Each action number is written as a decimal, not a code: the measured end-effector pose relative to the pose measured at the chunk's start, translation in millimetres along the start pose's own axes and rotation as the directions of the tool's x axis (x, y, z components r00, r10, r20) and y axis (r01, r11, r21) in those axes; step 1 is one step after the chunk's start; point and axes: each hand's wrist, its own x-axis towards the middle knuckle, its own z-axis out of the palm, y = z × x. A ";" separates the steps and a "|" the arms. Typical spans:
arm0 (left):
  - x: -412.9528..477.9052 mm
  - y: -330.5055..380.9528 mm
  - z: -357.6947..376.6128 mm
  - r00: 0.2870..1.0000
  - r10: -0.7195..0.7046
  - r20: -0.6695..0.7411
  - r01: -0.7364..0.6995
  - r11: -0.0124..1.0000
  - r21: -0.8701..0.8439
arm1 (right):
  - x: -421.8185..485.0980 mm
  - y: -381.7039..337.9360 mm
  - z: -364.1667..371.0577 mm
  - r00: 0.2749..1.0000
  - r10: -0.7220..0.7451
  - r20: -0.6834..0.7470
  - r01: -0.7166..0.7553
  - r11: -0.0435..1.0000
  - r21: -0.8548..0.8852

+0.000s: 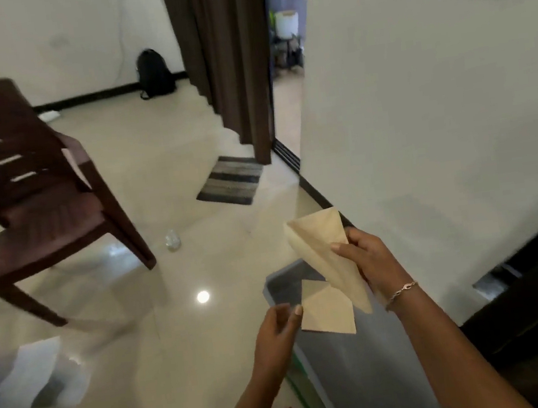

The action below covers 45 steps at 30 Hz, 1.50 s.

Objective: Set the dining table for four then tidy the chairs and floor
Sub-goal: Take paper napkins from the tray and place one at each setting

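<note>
The right grip [366, 259] pinches a folded beige napkin [323, 251] between thumb and fingers, and the paper juts up and left of it. The left grip [275, 332] pinches a smaller napkin [327, 313] by its left corner, just below the first. Both hang above the floor [173, 315], right of a dark chair [35, 197].

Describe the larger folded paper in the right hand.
The larger folded paper is beige, thin, creased into a long pointed shape. It is held slanted in the air, pinched at its right edge by the right hand, thumb on its front. Its lower end overlaps the smaller beige piece in view.
</note>
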 end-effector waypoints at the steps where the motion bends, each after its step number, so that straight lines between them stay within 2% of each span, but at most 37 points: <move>1: -12.3 7.7 -7.4 0.999 -0.020 -0.028 0.016 0.993 -0.114 | -8.4 -10.6 10.7 0.998 0.014 0.054 -0.019 0.996 0.090; 3: -33.8 22.2 -28.2 0.997 -0.056 -0.046 0.034 0.920 -0.389 | -22.2 -30.8 34.9 0.985 0.039 0.169 -0.083 0.962 0.262; 6: -50.0 34.3 -67.7 0.994 -0.103 -0.022 0.058 0.709 -0.702 | -35.5 -59.4 71.5 0.937 0.040 0.347 -0.193 0.887 0.419; 8: -52.9 34.1 -95.1 0.999 -0.019 0.049 0.051 0.558 -0.828 | -39.8 -74.3 97.2 0.899 0.041 0.436 -0.255 0.859 0.443; 10: -52.7 33.8 -120.8 0.986 0.144 0.078 0.011 0.415 -0.910 | -36.0 -82.9 122.2 0.874 0.044 0.484 -0.283 0.856 0.433; 12: -49.5 35.5 -144.2 0.970 0.237 0.052 -0.033 0.341 -0.940 | -26.3 -89.1 146.6 0.852 0.064 0.520 -0.297 0.877 0.377; 14: -41.0 35.2 -174.3 0.986 0.168 0.004 -0.064 0.400 -0.914 | -7.6 -91.4 172.7 0.840 0.096 0.534 -0.302 0.900 0.314; 17: -21.8 30.2 -230.8 0.990 0.066 -0.123 -0.138 0.593 -0.793 | 31.2 -98.3 219.1 0.830 0.140 0.541 -0.315 0.916 0.247; 20: -9.1 32.0 -286.7 0.974 0.022 -0.225 -0.173 0.712 -0.680 | 72.3 -110.7 271.0 0.855 0.111 0.506 -0.228 0.958 0.174; 23: 2.5 30.3 -335.7 0.973 -0.021 -0.229 -0.136 0.751 -0.646 | 103.1 -121.4 321.2 0.869 0.115 0.482 -0.145 0.989 0.025; 27: 23.3 28.2 -395.6 0.960 -0.039 -0.278 -0.147 0.773 -0.617 | 146.9 -136.9 378.5 0.850 0.093 0.518 -0.025 0.990 -0.138; 33: 53.4 24.2 -452.7 0.918 -0.118 -0.378 -0.158 0.767 -0.622 | 209.5 -153.0 435.4 0.705 0.158 0.691 0.092 0.947 -0.309; 39: 96.8 41.7 -495.8 0.911 -0.115 -0.397 -0.166 0.777 -0.607 | 293.1 -169.3 496.0 0.577 0.143 0.804 0.214 0.924 -0.317; 42: 125.7 60.2 -517.4 0.834 -0.137 -0.534 -0.214 0.812 -0.543 | 339.1 -190.4 526.6 0.481 0.109 0.870 0.323 0.900 -0.292; 45: 147.0 71.6 -536.4 0.761 -0.149 -0.631 -0.172 0.893 -0.417 | 375.2 -210.5 552.1 0.371 0.072 0.926 0.405 0.884 -0.231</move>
